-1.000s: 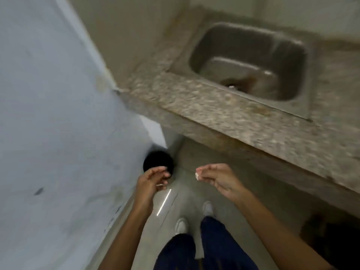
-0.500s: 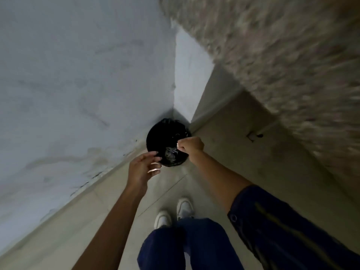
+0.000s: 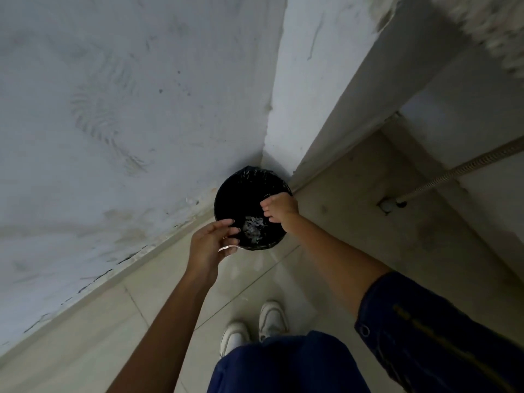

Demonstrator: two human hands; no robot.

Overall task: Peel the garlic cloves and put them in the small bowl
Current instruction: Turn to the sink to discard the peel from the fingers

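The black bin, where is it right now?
In the head view, the black bin stands on the floor in the wall corner, beneath both hands, ahead of the white shoes.

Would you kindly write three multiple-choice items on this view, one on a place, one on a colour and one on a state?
1. Where does the bin stand?
A. in the wall corner
B. on a counter
C. between the shoes

2. What colour is the bin's liner?
A. white
B. black
C. blue

3. How is the right hand?
A. flat and open
B. fingers curled, above the bin
C. resting on the floor

Answers: 1 A, two walls meet behind it; 2 B, dark plastic around the rim; 3 B, its knuckles bend over the bin's opening.
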